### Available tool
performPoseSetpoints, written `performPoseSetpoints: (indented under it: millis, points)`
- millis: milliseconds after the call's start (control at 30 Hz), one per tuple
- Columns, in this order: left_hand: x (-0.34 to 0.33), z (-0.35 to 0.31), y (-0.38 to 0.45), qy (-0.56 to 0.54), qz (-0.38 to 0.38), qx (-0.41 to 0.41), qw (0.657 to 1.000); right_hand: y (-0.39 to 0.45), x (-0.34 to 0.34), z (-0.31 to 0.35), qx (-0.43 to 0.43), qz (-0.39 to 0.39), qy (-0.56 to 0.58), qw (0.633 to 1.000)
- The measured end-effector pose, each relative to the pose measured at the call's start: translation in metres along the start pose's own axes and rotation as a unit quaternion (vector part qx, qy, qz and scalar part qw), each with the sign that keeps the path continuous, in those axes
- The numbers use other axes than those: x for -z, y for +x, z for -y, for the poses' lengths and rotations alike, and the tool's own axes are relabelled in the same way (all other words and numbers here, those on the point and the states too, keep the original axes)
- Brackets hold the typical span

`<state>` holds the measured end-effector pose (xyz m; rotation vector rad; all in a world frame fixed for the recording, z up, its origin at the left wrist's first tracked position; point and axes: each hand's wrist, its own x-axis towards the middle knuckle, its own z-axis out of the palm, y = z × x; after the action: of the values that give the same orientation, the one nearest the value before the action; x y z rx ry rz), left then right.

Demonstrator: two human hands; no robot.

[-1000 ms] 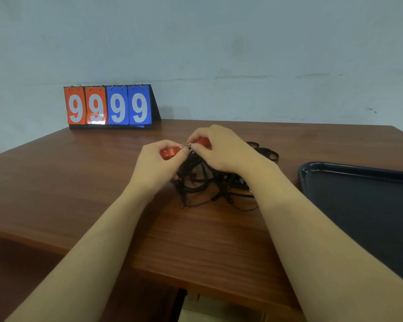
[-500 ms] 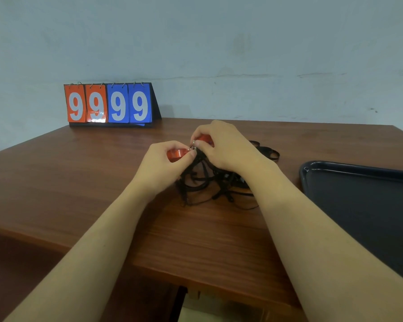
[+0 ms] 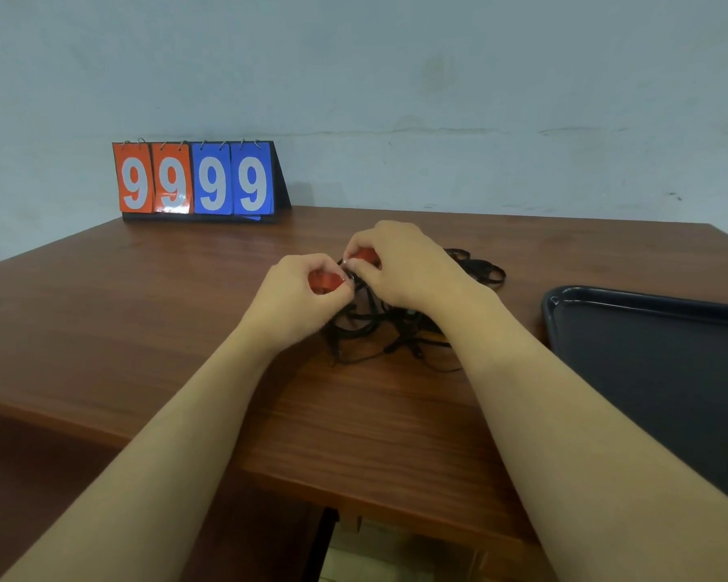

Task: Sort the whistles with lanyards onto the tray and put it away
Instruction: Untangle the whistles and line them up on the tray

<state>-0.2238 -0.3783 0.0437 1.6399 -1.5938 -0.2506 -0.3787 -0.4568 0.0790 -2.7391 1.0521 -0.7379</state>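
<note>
Two red whistles sit at frame centre, lifted just above the counter [image 3: 152, 329]. The left whistle [image 3: 324, 281] is in the left hand [image 3: 299, 300], fingers curled round it, long axis running left-right with its ring end pointing right. The right whistle [image 3: 364, 257] is pinched in the right hand [image 3: 404, 270], slightly up and right of the first, mostly covered by the fingers [image 3: 360, 266]. The ring ends of the two nearly meet between the thumbs, where a small metal glint shows; whether the rings are hooked together I cannot tell.

Black lanyards [image 3: 379, 329] hang down from that meeting point into a tangled heap on the counter directly below and a bit right of the hands. Further loops trail out to the upper right of the right hand. How many cords are in the heap is unclear.

Key relation: the whistles face each other end to end, so separating them probably means pulling along that left-right line, left hand to the left, right hand to the right, with the cords dragging below.

The tray [image 3: 606, 298] lies at the right edge of the frame, dark, nothing visible in it. It is well apart from the heap and nearer the right hand, so the right hand is the likelier one to carry a freed whistle over.

A flip scoreboard [image 3: 194, 178] reading 9999 stands in the upper left, against the wall.
</note>
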Motion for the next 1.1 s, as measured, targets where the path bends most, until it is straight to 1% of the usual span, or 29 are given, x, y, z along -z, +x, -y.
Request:
performPoseSetpoints:
  millis: [67,133,233,333,400,433,467,567,600,833,933,1033,1100]
  points:
    - [-0.002,0.000,-0.001,0.043,0.019,-0.006,0.999,0.002,0.002,0.003,0.003,-0.014,0.018,1.000]
    - [-0.003,0.001,-0.001,0.050,0.021,-0.006,0.999,0.003,0.004,0.004,0.000,-0.019,0.015,1.000]
    - [-0.002,0.001,0.001,0.032,-0.028,0.003,0.999,0.002,0.004,0.001,-0.026,-0.006,0.001,1.000]
    - [-0.002,0.001,0.002,-0.008,-0.049,0.055,0.997,0.003,0.002,-0.003,-0.088,0.069,-0.026,0.993]
    - [-0.003,0.003,0.002,-0.016,-0.055,0.065,0.996,0.004,0.001,-0.003,-0.122,0.119,-0.047,0.984]
    - [-0.004,0.003,0.002,-0.025,-0.057,0.067,0.996,0.003,0.001,-0.002,-0.132,0.124,-0.044,0.982]
    - [-0.004,0.004,0.003,-0.036,-0.058,0.071,0.995,0.002,0.002,-0.002,-0.141,0.112,-0.028,0.983]
    - [-0.004,0.006,0.004,-0.046,-0.056,0.082,0.994,0.000,0.007,-0.004,-0.173,0.025,0.056,0.983]
    - [-0.004,0.008,0.005,-0.040,-0.060,0.076,0.995,0.000,0.008,-0.005,-0.177,0.001,0.068,0.982]
    - [0.000,0.004,0.004,0.005,-0.095,0.026,0.995,-0.002,0.016,-0.007,-0.177,-0.090,0.090,0.976]
    - [0.000,-0.001,0.001,0.013,-0.074,0.032,0.997,-0.006,0.028,-0.004,-0.196,-0.084,0.084,0.973]
    - [-0.002,-0.009,-0.001,0.016,-0.052,0.035,0.998,-0.018,0.055,-0.003,-0.214,-0.034,0.051,0.975]
    - [-0.001,-0.012,-0.001,-0.002,-0.051,0.039,0.998,-0.031,0.082,-0.006,-0.207,-0.016,0.034,0.978]
